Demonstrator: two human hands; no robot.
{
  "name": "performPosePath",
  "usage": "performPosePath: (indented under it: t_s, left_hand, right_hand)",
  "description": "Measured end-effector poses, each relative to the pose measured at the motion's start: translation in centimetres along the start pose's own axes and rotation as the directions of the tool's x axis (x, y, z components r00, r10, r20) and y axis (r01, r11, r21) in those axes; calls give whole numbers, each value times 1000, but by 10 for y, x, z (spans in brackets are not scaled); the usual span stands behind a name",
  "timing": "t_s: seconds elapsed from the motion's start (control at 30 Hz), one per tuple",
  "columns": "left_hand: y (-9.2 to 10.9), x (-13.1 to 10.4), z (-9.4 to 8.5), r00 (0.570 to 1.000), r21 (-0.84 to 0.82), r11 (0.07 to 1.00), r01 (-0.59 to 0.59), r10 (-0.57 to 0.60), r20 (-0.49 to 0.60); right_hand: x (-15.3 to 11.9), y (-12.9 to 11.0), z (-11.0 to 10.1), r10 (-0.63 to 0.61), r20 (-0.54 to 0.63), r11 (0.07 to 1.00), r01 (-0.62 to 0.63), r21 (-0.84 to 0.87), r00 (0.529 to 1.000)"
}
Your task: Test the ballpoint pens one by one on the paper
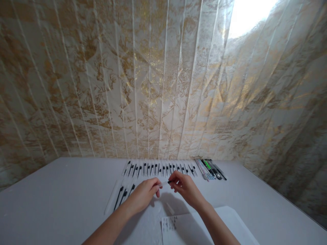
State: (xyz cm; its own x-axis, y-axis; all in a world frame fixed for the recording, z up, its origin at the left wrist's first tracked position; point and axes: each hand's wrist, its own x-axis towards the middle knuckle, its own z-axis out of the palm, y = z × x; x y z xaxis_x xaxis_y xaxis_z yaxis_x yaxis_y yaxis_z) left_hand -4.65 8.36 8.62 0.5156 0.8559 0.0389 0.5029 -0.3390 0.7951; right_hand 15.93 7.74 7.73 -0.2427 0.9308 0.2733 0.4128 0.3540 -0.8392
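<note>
Head view: our left grip (146, 192) pinches the clear part of a slim pen (164, 184) above the surface (76, 200), our right grip (186, 187) its black end; both tips are hidden. Our left forearm (112, 221) partly covers other pens (124, 194) and runs off the bottom edge. We cannot read the paper's (170, 225) small writing.

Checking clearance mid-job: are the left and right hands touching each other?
Apart. The head view shows a gap between the left hand and right hand, with a thin pale piece spanning it.
</note>
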Motion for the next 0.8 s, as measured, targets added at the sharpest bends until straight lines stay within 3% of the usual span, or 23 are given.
performPosePath:
  t_s: [0.37,0.67,0.8]
  left_hand:
    - [-6,4,1,992,-144,989,-30,48,119]
    - [2,2,-5,991,-165,984,-70,87,99]
    - [2,2,0,994,-171,981,-88,98,51]
  right_hand:
    - [0,0,-3,43,55,984,-51,170,998]
    - [-3,-3,-4,75,121,997,-72,-31,990]
    - [-5,-8,2,56,76,988,-44,-150,996]
